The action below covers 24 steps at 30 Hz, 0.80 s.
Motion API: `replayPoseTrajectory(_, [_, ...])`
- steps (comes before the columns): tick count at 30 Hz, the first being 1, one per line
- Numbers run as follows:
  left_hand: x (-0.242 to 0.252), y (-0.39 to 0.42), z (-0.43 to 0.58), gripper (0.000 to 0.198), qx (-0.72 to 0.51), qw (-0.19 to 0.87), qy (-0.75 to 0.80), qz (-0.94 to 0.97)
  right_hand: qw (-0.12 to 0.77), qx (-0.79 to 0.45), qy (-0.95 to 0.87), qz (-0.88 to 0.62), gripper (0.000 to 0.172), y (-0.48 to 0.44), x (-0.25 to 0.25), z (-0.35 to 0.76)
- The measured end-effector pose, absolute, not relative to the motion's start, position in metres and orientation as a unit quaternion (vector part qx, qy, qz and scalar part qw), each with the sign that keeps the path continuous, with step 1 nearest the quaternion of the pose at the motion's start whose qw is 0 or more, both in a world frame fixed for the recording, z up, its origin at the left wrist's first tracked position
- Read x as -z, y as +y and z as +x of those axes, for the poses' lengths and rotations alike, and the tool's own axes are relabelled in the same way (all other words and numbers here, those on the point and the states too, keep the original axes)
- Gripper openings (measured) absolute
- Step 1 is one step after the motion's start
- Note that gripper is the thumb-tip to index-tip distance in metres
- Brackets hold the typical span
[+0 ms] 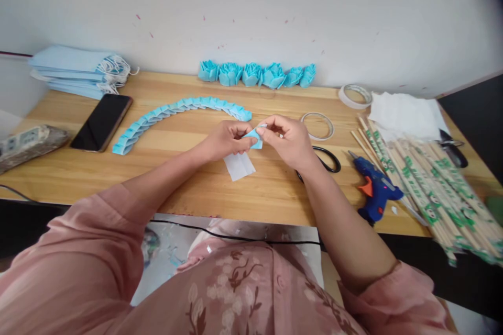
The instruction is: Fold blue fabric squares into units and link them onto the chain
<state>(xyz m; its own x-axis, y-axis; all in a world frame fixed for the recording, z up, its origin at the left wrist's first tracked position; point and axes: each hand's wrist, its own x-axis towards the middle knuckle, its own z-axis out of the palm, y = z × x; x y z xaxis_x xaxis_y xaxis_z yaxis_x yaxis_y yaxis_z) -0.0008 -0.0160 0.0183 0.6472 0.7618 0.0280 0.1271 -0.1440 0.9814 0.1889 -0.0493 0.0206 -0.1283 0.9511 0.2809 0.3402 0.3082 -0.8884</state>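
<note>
Wooden table [204, 193] bearing, in descending size: a bundle of wrapped chopsticks [428, 183] at right; a curved chain of folded blue pieces [176, 111]; a blue glue gun [375, 188]. At centre, just above the table, left hand [223, 140] and right hand [286, 138] meet, fingertips of both pinched narrowly on a small folded blue piece [254, 137], with a white strip [239, 165] hanging below. The piece appears light, soft and easily creased; it is best gripped at its folded edges.

Folded paper strip [178, 114]: light blue. Paper rosettes [257, 74]: turquoise. Glue gun [375, 188]: dark blue, orange trigger. Phone [102, 121]: black. Sleeve [74, 251]: pink; floral pattern on the front.
</note>
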Motion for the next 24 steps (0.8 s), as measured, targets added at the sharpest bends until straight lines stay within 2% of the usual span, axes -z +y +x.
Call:
replayPoseTrajectory(11, [-0.0199,-0.0145,-0.0008,0.042,-0.294,0.638,0.311,0.641,0.459,-0.178,-0.740,-0.458,0.008,-0.0502,-0.0232,0.1906])
replayPoseTrajectory(18, [-0.0219,-0.0157,0.0003,0.043,-0.317,0.643,0.314,0.623,0.447,-0.163,-0.761,-0.442,0.024,-0.0497,-0.0228,0.1931])
replayPoseTrajectory(24, [-0.0205,-0.0152,-0.0001,0.044,-0.329,0.642,0.314,0.618,0.457,-0.157,-0.759,-0.437,0.026,-0.0494,-0.0209,0.1940])
